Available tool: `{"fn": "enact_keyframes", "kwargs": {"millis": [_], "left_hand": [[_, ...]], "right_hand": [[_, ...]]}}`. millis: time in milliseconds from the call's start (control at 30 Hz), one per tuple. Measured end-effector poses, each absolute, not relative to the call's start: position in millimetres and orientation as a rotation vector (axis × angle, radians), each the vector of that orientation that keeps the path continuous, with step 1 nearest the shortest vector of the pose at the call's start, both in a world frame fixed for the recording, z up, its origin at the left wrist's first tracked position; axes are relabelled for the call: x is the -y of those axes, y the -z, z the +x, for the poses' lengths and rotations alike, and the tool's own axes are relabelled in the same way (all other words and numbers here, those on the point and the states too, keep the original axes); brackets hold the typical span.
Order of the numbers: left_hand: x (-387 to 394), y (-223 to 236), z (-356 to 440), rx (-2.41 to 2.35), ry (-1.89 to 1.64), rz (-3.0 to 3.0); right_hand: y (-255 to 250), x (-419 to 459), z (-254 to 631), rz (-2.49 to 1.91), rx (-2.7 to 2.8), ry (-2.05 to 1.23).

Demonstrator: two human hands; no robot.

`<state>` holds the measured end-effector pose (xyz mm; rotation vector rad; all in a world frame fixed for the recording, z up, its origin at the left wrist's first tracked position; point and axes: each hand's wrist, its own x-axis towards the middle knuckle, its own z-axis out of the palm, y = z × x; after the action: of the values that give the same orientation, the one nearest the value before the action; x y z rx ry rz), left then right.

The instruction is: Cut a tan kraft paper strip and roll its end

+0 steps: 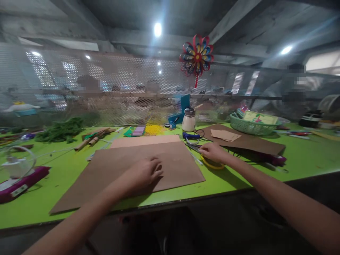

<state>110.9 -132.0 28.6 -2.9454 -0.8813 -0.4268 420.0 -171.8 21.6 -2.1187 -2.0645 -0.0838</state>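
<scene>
A large brown paper sheet (114, 170) lies flat on the green table (39, 202) in front of me. My left hand (145, 172) rests on the sheet near its middle, fingers curled and pressing down. My right hand (214, 153) reaches to the sheet's right, fingers closed over the scissors (192, 146) and a yellow ring-shaped thing (212, 165); what it grips is unclear. A blue-handled tool (190, 135) lies just behind the scissors.
A white glue pot (188, 120) stands behind the sheet. A second brown sheet (249, 141) and a green basket (249, 126) are at the right. Green fibre (61, 130), sticks (91, 139) and a purple tape dispenser (20, 179) are at the left. A mesh screen backs the table.
</scene>
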Motion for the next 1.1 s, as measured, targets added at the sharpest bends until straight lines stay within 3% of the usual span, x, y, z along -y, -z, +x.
{"fn": "enact_keyframes", "kwargs": {"millis": [167, 400, 733, 1100], "left_hand": [[108, -3, 149, 0.867, 0.387, -2.959], [107, 8, 144, 0.878, 0.454, -2.917], [100, 11, 146, 0.985, 0.542, -2.964], [86, -3, 154, 0.998, 0.446, -3.03]], "right_hand": [[-11, 146, 397, -2.208, 2.147, 0.063], [-7, 128, 394, -2.226, 2.142, 0.021], [-12, 170, 467, -2.284, 2.017, 0.348], [-13, 134, 496, -2.338, 2.239, 0.092]]}}
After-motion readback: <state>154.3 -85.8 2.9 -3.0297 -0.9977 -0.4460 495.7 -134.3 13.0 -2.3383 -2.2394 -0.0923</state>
